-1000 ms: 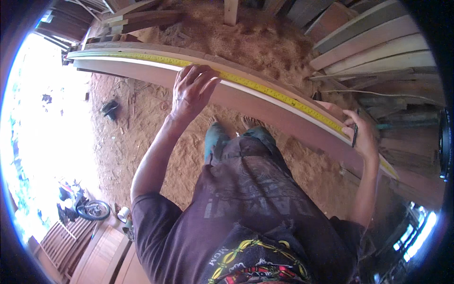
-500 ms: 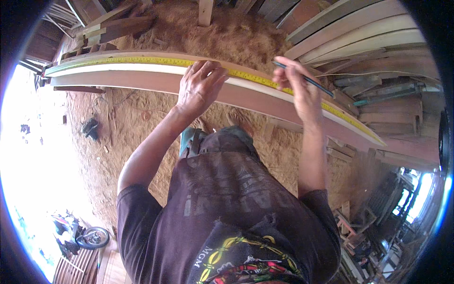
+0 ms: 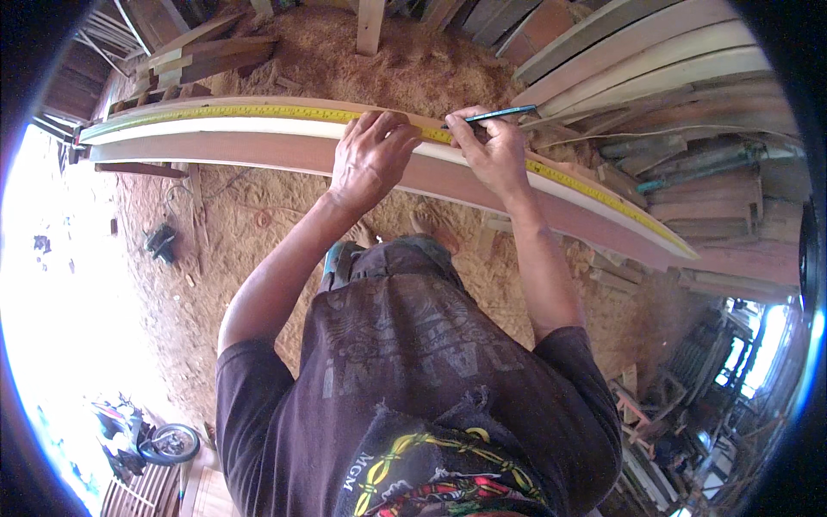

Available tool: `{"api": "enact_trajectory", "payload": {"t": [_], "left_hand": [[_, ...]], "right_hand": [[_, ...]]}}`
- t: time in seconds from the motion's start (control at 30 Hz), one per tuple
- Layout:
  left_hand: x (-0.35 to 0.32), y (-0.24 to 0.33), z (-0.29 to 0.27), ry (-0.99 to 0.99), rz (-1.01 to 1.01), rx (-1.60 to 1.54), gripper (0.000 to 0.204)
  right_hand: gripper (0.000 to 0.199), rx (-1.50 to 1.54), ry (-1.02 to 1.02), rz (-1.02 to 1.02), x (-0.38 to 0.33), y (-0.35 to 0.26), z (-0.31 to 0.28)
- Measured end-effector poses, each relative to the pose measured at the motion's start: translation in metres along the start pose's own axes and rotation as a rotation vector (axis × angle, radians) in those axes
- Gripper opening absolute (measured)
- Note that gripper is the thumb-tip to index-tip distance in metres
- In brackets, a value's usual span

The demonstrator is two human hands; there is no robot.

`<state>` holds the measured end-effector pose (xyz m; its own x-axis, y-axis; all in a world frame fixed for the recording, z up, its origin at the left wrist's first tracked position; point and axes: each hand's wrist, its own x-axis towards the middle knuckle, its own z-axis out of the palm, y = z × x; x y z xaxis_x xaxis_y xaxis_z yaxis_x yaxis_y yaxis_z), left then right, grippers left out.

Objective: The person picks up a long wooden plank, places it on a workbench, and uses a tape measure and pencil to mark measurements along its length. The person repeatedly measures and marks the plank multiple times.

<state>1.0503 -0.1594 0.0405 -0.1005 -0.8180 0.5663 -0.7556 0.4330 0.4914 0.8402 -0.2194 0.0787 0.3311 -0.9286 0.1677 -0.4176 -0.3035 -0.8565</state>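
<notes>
A yellow tape measure (image 3: 250, 112) is drawn out along the top of a long wooden beam (image 3: 241, 148), which lies across in front of me. My left hand (image 3: 375, 159) is closed over the tape near the middle, its bent fingers pressing it to the wood. Just to the right, my right hand (image 3: 493, 155) grips a dark pencil (image 3: 508, 113) between thumb and fingers. The pencil's point is down at the tape's far edge, and its other end sticks out to the right. The wood under both hands is hidden.
Planks (image 3: 637, 60) are stacked at the far right, and more timber (image 3: 211, 56) lies at the far left. Sawdust (image 3: 345, 77) covers the ground. A dark tool (image 3: 160, 241) lies at left; a motorcycle (image 3: 146, 444) stands at the lower left.
My right hand has moved left along the beam, bringing the pencil from above the tape down to its edge beside my left hand. The left hand stays on the tape.
</notes>
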Motion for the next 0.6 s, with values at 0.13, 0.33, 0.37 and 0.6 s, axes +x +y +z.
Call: {"api": "enact_trajectory", "payload": {"t": [0.13, 0.33, 0.37, 0.6], "left_hand": [[0.0012, -0.0002, -0.0009, 0.005, 0.012, 0.003, 0.012], [0.0023, 0.002, -0.002, -0.014, 0.0, 0.035, 0.013], [0.0026, 0.0025, -0.0025, -0.018, -0.005, 0.031, 0.014], [0.0035, 0.0042, -0.0034, -0.008, -0.004, 0.04, 0.011]], "right_hand": [[0.017, -0.027, 0.003, -0.047, -0.0001, 0.0043, 0.0015], [0.017, -0.026, 0.007, -0.069, 0.0, 0.006, 0.0028], [0.017, -0.033, 0.007, -0.071, 0.0003, 0.0059, 0.0025], [0.02, -0.04, 0.006, -0.08, 0.0001, 0.0039, 0.0028]]}}
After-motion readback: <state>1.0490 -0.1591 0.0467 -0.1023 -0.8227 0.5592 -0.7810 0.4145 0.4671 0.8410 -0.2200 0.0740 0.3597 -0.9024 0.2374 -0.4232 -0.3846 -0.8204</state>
